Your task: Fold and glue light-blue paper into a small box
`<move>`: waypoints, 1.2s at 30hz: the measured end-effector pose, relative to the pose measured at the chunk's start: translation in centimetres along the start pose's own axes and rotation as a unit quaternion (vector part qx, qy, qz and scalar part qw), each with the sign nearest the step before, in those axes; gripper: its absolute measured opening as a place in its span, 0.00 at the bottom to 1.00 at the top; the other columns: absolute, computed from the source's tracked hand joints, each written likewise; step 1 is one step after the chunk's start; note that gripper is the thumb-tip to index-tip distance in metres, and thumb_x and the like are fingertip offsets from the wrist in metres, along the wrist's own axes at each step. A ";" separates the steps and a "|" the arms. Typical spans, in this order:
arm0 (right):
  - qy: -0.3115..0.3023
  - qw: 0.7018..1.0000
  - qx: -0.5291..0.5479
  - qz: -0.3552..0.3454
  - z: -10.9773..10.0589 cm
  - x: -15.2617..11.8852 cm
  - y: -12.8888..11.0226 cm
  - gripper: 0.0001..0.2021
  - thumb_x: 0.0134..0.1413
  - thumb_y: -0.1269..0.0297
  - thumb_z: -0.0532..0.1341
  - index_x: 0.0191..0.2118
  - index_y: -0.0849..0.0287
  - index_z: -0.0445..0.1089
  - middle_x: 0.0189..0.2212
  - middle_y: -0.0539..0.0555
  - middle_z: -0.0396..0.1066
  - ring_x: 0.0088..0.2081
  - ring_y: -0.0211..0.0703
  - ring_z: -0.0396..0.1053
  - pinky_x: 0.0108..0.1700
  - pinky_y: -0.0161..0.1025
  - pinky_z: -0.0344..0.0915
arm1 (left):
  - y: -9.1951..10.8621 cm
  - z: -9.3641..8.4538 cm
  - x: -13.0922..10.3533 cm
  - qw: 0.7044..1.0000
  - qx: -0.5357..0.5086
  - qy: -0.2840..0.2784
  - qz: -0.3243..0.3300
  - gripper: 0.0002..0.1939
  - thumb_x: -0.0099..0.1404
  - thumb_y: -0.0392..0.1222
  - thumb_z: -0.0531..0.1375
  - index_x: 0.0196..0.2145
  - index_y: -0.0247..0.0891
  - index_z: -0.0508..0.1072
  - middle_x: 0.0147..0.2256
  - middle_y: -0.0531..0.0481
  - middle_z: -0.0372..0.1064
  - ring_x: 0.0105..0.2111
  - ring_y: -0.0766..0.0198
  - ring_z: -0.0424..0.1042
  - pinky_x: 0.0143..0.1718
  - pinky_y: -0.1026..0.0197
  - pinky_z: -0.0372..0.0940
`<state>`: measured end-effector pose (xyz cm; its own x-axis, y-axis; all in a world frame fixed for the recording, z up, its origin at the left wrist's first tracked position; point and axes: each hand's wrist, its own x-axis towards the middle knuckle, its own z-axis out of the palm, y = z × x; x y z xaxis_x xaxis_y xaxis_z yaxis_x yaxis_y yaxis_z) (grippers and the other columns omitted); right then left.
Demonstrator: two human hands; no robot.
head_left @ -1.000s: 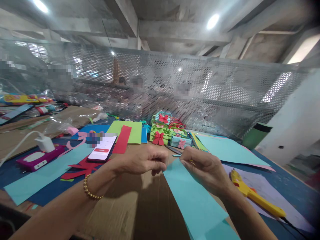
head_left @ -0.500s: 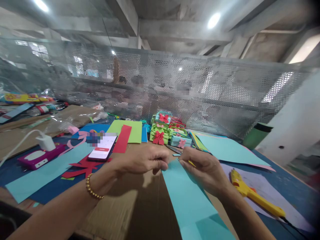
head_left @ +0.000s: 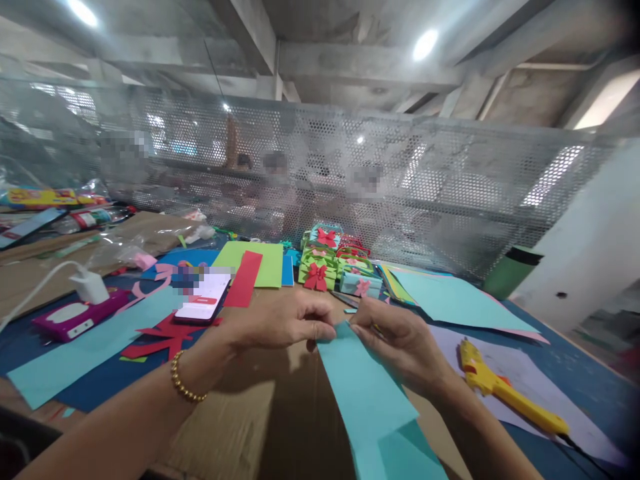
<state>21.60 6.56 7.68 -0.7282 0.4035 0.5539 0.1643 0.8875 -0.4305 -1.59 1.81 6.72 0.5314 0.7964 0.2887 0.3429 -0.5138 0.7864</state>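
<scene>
A long light-blue paper strip (head_left: 370, 387) runs from between my hands toward me, over a brown cardboard sheet (head_left: 240, 427). My left hand (head_left: 300, 320), below a gold bead bracelet (head_left: 185, 380), pinches the strip's far left corner. The far right corner is held between the thumb and fingers of my right hand (head_left: 395, 333). Something small and yellow shows under the right fingers, mostly hidden. Just beyond my hands lie scissors (head_left: 345, 299), partly covered.
Small paper bags with bows (head_left: 316, 275) stand at the back. A phone (head_left: 204, 300), red paper (head_left: 244, 280) and a purple power strip (head_left: 75, 317) lie left. On the right are a yellow glue gun (head_left: 505, 390), light-blue sheets (head_left: 455, 297) and a green cylinder (head_left: 514, 272).
The strip's near end has swung left, and its far end has shifted slightly left with both hands. Both hands keep their pinch on it.
</scene>
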 end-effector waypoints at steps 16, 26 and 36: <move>0.003 1.000 0.001 0.002 0.2 0.4 -0.2 0.17 0.66 0.56 0.57 0.26 0.58 0.67 0.23 0.48 0.65 0.26 0.36 0.61 0.29 0.35 0.58 | -0.7 -0.9 0.1 0.997 -0.062 -0.032 -0.013 0.23 0.73 0.57 0.52 0.34 0.36 0.72 0.30 0.50 0.69 0.31 0.66 0.66 0.34 0.63 0.60; -0.003 1.000 0.008 -0.011 0.4 0.4 -0.4 0.14 0.66 0.61 0.58 0.27 0.58 0.69 0.23 0.48 0.65 0.26 0.35 0.61 0.29 0.33 0.58 | -1.0 -0.5 0.2 0.998 -0.060 -0.026 -0.023 0.11 0.68 0.47 0.61 0.33 0.37 0.73 0.29 0.54 0.66 0.29 0.69 0.61 0.31 0.66 0.56; -0.006 1.000 -0.001 -0.011 0.6 0.2 -0.1 0.14 0.66 0.61 0.58 0.28 0.58 0.68 0.23 0.48 0.64 0.26 0.36 0.61 0.30 0.34 0.58 | -0.5 -0.4 0.1 1.000 -0.001 0.000 -0.014 0.08 0.67 0.42 0.61 0.31 0.37 0.70 0.30 0.55 0.67 0.30 0.70 0.63 0.32 0.66 0.56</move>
<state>21.02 6.42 7.46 -0.7400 0.3812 0.5542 0.1500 0.8966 -0.4166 -2.04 2.26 6.57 0.5219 0.8106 0.2655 0.3567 -0.4902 0.7953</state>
